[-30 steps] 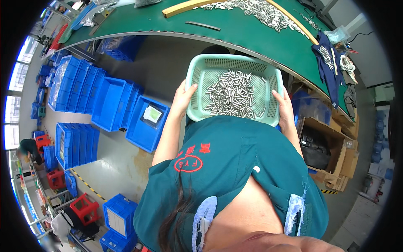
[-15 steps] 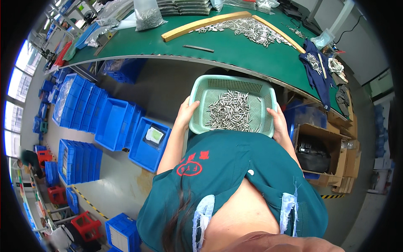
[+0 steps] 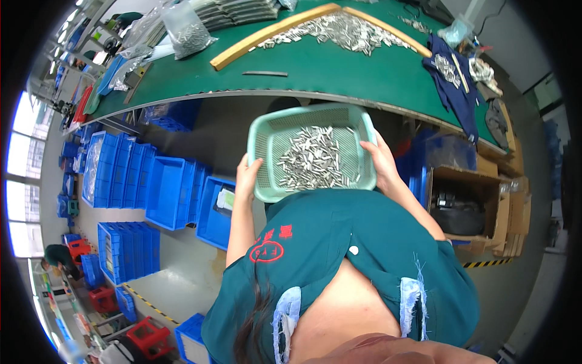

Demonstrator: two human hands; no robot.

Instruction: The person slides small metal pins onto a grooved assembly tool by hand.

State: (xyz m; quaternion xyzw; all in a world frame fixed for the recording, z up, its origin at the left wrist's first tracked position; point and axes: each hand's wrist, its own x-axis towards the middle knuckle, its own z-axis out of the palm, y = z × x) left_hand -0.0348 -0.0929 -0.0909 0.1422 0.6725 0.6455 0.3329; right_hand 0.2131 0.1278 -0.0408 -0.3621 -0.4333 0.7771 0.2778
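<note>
Between my two hands is a pale green plastic basket (image 3: 262, 130) with perforated walls, held close against my body below the bench edge. Many small silvery metal pins (image 3: 310, 158) lie heaped across its bottom. My left hand (image 3: 247, 176) grips the left rim near its lower corner, thumb over the edge. On the other side, my right hand (image 3: 381, 159) grips the right rim, with its thumb on top and the other fingers mostly hidden beneath. The basket sits slightly tilted, its right side higher in view.
Ahead stands a green-topped workbench (image 3: 254, 91) with a pile of pins (image 3: 351, 33) between wooden strips (image 3: 276, 33). A dark blue cloth (image 3: 450, 85) hangs over its right end. Blue crates (image 3: 167, 191) are stacked at left. An open cardboard box (image 3: 464, 209) stands at right.
Both hands and the basket have shifted left, and the basket has tilted, its right side rising. The pins have slid slightly within it. The whole view has turned a little.
</note>
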